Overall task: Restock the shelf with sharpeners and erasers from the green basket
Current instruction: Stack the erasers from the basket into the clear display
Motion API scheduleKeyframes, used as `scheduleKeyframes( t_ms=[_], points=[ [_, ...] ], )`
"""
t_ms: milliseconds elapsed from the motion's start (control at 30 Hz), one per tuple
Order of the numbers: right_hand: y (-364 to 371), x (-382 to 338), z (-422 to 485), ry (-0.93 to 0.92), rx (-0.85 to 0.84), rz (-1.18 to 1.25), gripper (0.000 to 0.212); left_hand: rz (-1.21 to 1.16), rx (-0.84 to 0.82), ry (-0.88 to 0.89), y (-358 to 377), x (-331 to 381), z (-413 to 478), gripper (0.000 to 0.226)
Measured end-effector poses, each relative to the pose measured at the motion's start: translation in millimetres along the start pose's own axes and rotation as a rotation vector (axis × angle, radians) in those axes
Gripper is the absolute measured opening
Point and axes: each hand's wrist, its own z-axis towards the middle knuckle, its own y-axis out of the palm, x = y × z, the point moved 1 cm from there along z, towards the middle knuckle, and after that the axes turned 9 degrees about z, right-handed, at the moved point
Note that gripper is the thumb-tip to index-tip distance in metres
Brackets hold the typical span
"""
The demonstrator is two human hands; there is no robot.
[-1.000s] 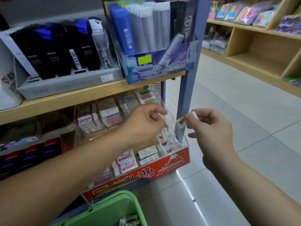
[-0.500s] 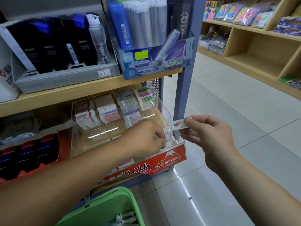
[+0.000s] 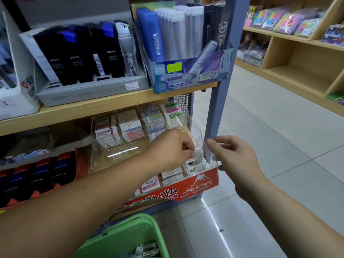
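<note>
The left hand [image 3: 173,148] reaches into the clear tray [image 3: 202,131] that sits under the wooden shelf board [image 3: 93,108]. Its fingers are curled in tight, and its grip pinches a small white eraser [image 3: 197,153] over the front box at the 3 o'clock end of the tray. Flat erasers [image 3: 171,175] lie in the front boxes just under the hand. Eraser stacks [image 3: 130,125] stand in 4 boxes side by side at the back of the tray, at 11 o'clock from the hand. A red sign [image 3: 197,183] runs along the front of the tray.

The right hand [image 3: 234,155] is just beside the tray, at 3 o'clock from the left hand. Its fingers are bent a little, and its thumb is next to the tray's clear side wall. I cannot tell if its grip holds anything.

The green basket [image 3: 119,237] sits low at 6 o'clock, under the left arm, with small packs [image 3: 147,248] inside it. On top of the shelf board stand a grey box [image 3: 93,90] of dark packs and a blue box [image 3: 189,77] of long packs. A blue post [image 3: 223,71] stands at the shelf's end. At 2 o'clock, across the shiny floor [image 3: 279,131], is a far wooden shelf [image 3: 297,60] with bright packs on it
</note>
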Motion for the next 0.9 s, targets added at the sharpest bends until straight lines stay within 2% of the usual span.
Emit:
scheduleKeyframes(
  t_ms=[167, 233, 300, 400, 467, 567, 667, 767, 833, 900],
  points=[
    [-6.2, 13.6, 0.7, 0.073, -0.068, -0.011, 0.018, 0.409, -0.123, 0.088, 0.1, 15.5, 2.7, 0.014],
    [-8.6, 11.9, 0.2, 0.089, -0.102, -0.021, 0.020, 0.460, -0.164, 0.101, -0.7, 15.6, 1.2, 0.017],
    [-9.0, 7.6, -2.7, 0.094, -0.129, -0.062, 0.023, 0.377, -0.142, 0.104, -6.6, 15.0, -6.4, 0.019],
    [-7.8, -4.5, -13.7, 0.055, -0.163, -0.204, 0.024, 0.154, 0.025, 0.069, -28.1, 7.6, -32.2, 0.024],
    [-9.6, -15.8, -23.0, -0.058, -0.134, -0.410, 0.028, 0.032, 0.122, 0.040, -43.7, -4.4, -60.5, 0.021],
    [-5.8, -29.9, -46.0, -0.236, -0.101, -0.658, 0.029, -0.142, 0.178, 0.005, -55.1, -29.9, -114.5, 0.007],
    [6.6, -35.2, -76.6, -0.305, -0.261, -0.685, 0.022, -0.187, 0.183, -0.017, -43.1, -54.8, -166.3, 0.019],
    [32.4, -22.3, -113.8, -0.301, -0.528, -0.719, 0.017, -0.230, 0.092, -0.076, -11.6, -80.0, -206.9, 0.023],
    [56.4, 1.9, -136.2, -0.330, -0.676, -0.864, 0.033, -0.107, -0.128, -0.104, 11.9, -96.6, -227.5, 0.019],
    [80.4, 36.1, -157.3, -0.404, -0.825, -1.171, 0.036, -0.048, -0.386, -0.145, 37.7, -115.1, -247.4, 0.018]
  ],
)
